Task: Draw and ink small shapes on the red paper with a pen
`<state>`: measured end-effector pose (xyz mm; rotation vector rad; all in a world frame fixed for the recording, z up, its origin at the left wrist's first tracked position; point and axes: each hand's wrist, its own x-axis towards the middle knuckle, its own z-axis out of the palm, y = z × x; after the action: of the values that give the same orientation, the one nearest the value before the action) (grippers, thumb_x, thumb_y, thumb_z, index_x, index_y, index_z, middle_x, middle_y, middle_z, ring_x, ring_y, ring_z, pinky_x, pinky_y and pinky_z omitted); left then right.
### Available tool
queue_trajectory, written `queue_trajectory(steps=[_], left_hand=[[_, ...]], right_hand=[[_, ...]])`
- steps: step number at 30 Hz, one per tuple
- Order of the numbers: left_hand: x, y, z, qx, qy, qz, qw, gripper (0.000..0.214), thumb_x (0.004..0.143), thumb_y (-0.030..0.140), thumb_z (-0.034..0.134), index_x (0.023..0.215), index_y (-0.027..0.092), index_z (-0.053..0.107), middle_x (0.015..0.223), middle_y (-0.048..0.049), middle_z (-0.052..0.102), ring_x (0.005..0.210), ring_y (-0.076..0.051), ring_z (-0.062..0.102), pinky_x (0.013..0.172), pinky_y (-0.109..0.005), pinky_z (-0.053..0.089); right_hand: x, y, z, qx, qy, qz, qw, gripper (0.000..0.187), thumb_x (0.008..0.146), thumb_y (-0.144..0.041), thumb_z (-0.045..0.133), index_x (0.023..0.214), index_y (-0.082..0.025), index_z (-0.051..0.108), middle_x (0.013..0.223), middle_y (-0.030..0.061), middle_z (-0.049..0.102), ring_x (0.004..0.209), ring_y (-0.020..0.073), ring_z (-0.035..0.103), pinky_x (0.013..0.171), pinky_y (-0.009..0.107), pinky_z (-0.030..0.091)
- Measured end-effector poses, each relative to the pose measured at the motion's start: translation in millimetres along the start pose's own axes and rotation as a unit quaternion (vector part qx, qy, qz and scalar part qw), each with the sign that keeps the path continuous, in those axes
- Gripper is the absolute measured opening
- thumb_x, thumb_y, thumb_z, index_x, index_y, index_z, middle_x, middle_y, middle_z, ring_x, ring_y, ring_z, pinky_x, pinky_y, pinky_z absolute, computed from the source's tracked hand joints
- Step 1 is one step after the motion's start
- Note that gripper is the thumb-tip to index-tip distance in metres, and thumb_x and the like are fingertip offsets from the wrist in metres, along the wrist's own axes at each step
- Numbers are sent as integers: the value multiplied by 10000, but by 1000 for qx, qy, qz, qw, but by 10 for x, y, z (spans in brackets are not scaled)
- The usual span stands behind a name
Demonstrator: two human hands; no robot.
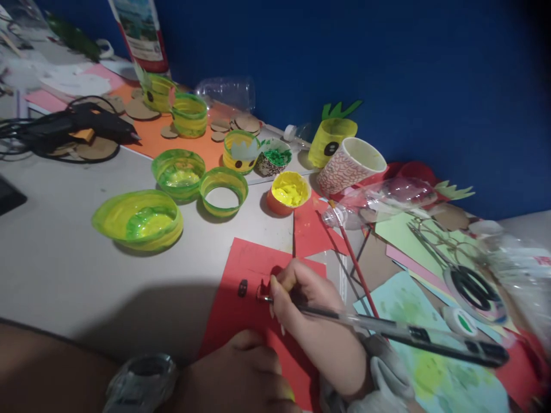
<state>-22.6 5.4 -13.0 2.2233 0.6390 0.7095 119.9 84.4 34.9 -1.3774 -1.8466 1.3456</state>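
My right hand (301, 292) is pinched around a long dark-handled paintbrush (400, 331). The handle runs off to the right and the tip touches a red paper sheet (249, 258) near the table's front. A small black painted mark (242, 288) sits on the sheet just left of the tip. My left hand (241, 373), with a wristwatch (142, 376) on its wrist, is curled into a fist and rests on the lower part of the same sheet. What its fingers may hold is hidden.
Green-and-yellow painted bottle pieces (140, 218) stand at mid-left, near a yellow paint cup (289, 192) and a green paint cup (275, 156). A glue gun (73, 129) lies at far left. Scissors (465, 275), a red-handled brush (355, 264), a paper cup (350, 165) and coloured papers lie on the right.
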Motion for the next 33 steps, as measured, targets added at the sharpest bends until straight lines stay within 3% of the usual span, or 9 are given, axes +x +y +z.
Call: queue_trajectory(steps=[1,3,5,9,15,27,33], left_hand=[[-20,-70,132,-1,2,13,1000,262,943,341,432,866,149,593,649,20,500,740,-71,421,885,-237,354],[-52,-168,331,8,6,3,1000,269,953,352,401,849,186,586,635,33,510,737,-84,369,859,-231,284],[-71,-202,415,15,12,1,1000,290,966,371,362,875,205,582,650,44,529,761,-88,354,843,-235,239],[-77,-163,351,21,16,3,1000,286,978,375,331,941,222,570,711,68,566,801,-84,350,805,-237,197],[-74,-117,266,31,0,-4,999,202,952,353,422,914,222,570,719,68,560,777,-89,329,749,-264,164],[-118,-138,347,40,-30,-11,999,215,946,355,412,980,237,589,688,34,538,816,-88,403,873,-240,276],[-237,-2,195,40,-28,-70,996,444,907,518,437,913,99,583,821,-37,530,861,-81,462,914,-258,387]], right_hand=[[-2,2,-3,-1,-4,-1,1000,318,941,-327,486,686,-172,374,586,-17,460,535,82,424,508,214,350],[-2,0,-5,-1,2,7,1000,310,939,-325,482,689,-173,378,585,-17,456,535,84,424,506,215,347],[0,-7,-5,-5,9,12,1000,301,932,-323,489,690,-171,394,585,-16,458,537,85,432,503,215,345],[3,-17,-4,-12,-7,-2,1000,305,927,-289,480,669,-169,369,573,-17,442,531,80,412,511,218,329],[-1,-16,2,-19,-6,4,1000,302,940,-294,473,681,-171,377,577,-18,437,529,82,404,510,222,328],[-8,-18,-17,-7,-11,-3,1000,309,956,-307,458,692,-171,375,595,-14,453,542,80,415,505,210,336],[-11,-31,-11,4,-11,-16,1000,317,958,-309,476,695,-166,372,599,-17,458,543,74,410,502,203,339]])
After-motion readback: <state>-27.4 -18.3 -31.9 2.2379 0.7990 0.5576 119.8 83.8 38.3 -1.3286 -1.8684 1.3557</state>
